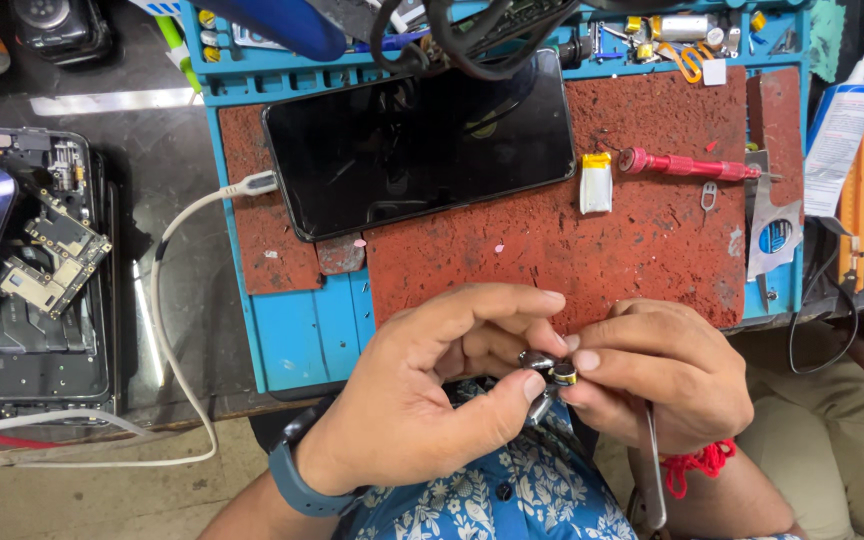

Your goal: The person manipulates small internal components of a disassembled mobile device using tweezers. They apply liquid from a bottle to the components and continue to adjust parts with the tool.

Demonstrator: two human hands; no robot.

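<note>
a small round metal part (550,368), dark with a yellow band, sits between both hands just below the near edge of the red mat (572,240). the left hand (432,390) has its fingers (530,385) closed on the part's left side, thumb underneath and index finger above. the right hand (652,375) has its fingers (584,360) pinched on the part's right side; a thin metal tool (654,470) hangs down from this hand. whether the part is one piece or two cannot be told.

on the red mat, toward its far left, lies a black phone (417,145) face up, with a white cable (177,300) plugged into its left end. right of the phone on the mat lie a small silver battery cell (596,183) with a yellow top and a red screwdriver (687,165). the mat rests on a blue work tray (297,335). left of the tray, on the desk (167,160), lies an opened phone (42,280) with exposed circuit boards.
</note>
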